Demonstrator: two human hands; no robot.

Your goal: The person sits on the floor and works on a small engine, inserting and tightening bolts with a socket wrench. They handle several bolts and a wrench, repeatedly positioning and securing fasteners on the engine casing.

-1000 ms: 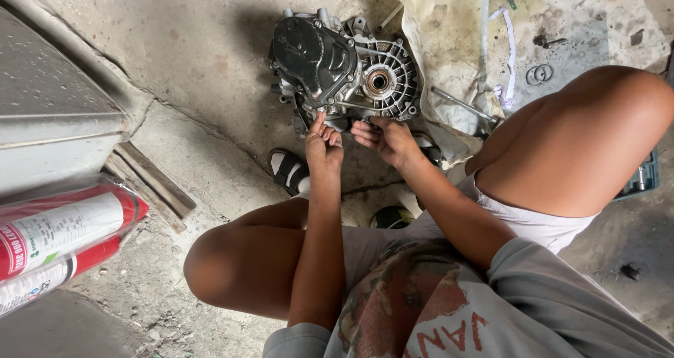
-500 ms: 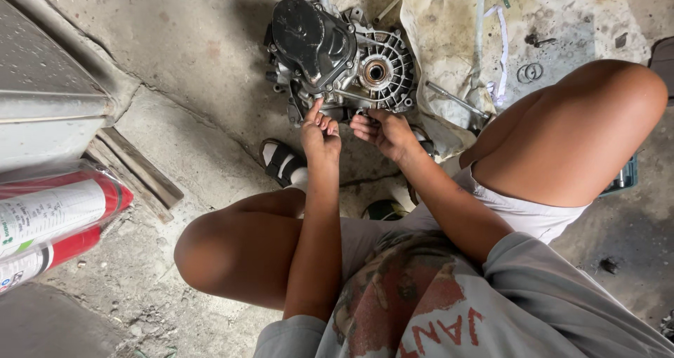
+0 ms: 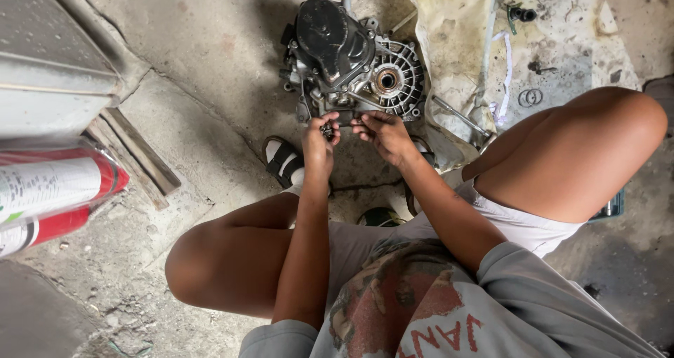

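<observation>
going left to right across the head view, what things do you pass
red and white cylinders → wooden strips → sandal → left hand → right hand → stained cloth → metal rings

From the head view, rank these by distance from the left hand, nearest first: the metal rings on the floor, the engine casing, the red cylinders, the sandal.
1. Engine casing, touching the left hand, just above it.
2. Sandal, just beside the hand, lower left.
3. Metal rings, far right.
4. Red cylinders, far left edge.
</observation>
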